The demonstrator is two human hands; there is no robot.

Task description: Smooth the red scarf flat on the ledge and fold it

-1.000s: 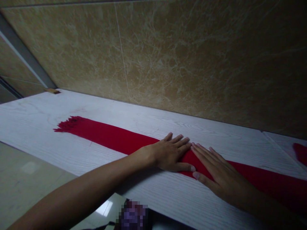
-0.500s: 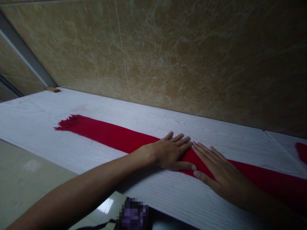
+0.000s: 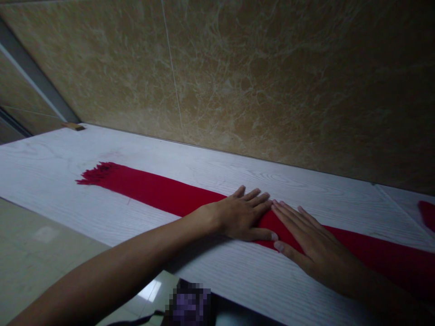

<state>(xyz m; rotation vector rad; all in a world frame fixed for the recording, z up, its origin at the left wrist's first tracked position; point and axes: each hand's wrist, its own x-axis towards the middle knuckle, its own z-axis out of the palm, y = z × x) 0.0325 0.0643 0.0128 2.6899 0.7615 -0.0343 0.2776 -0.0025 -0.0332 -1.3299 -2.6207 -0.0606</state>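
Note:
A long red scarf (image 3: 163, 190) lies flat in a narrow strip along a white wood-grain table (image 3: 142, 149). Its fringed end is at the left, and the strip runs out of view at the right. My left hand (image 3: 243, 215) rests palm down across the middle of the scarf, fingers spread. Just to its right, my right hand (image 3: 311, 246) also lies on the scarf with fingers stretched out. The two hands nearly meet at their thumbs and fingertips, with a patch of red cloth showing between them.
A tan marbled wall (image 3: 217, 81) rises behind the table. A small brown block (image 3: 74, 126) sits at the far left corner. Another red item (image 3: 427, 213) lies at the right edge. Below the front edge are a tiled floor (image 3: 44, 253) and a blurred purple object (image 3: 190, 305).

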